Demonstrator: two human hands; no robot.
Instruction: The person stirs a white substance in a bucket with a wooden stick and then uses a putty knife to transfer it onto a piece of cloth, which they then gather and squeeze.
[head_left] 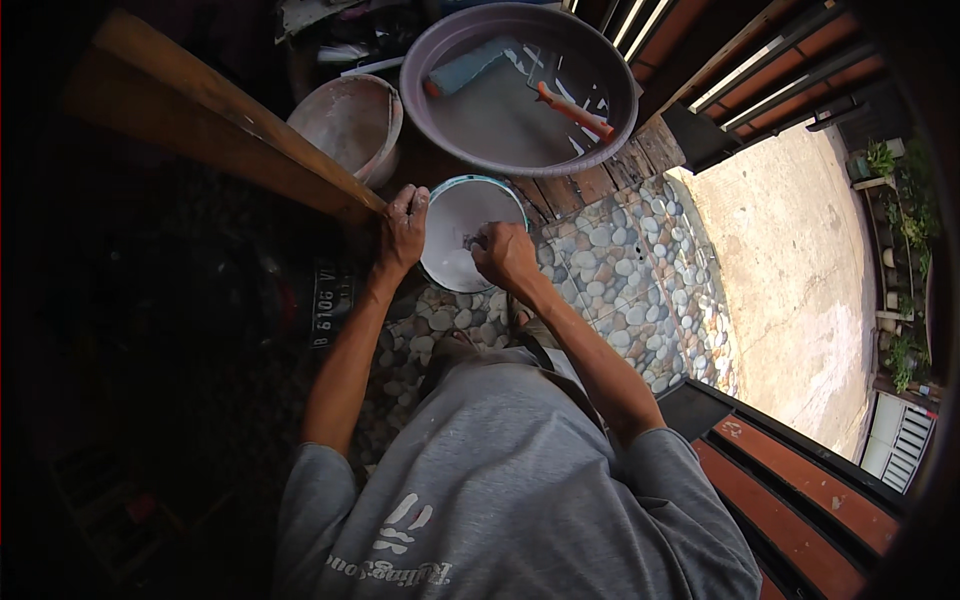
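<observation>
A round pail (pixel 455 265) with a teal rim and white contents is below me at the centre. My left hand (pixel 405 225) is closed at the pail's left rim, its fingertips whitened and curled over the edge. My right hand (pixel 508 255) is closed over the pail's right part, around a small dark object whose shape is mostly hidden by the fingers; its lower end reaches toward the white contents. Just beyond the pail stands a wide purple basin (pixel 420 125) of cloudy water, holding a blue paint roller (pixel 465 70) with an orange handle (pixel 575 112).
A stained bucket (pixel 335 115) stands back left beside a wooden beam (pixel 230 110). A dark motorbike (pixel 220 290) is at left. Pebble-patterned tiles (pixel 610 280) lead to sunlit concrete (pixel 780 280), bordered by plants (pixel 905 230). Slatted red-and-black gate panels (pixel 780 480) are at right, above and below.
</observation>
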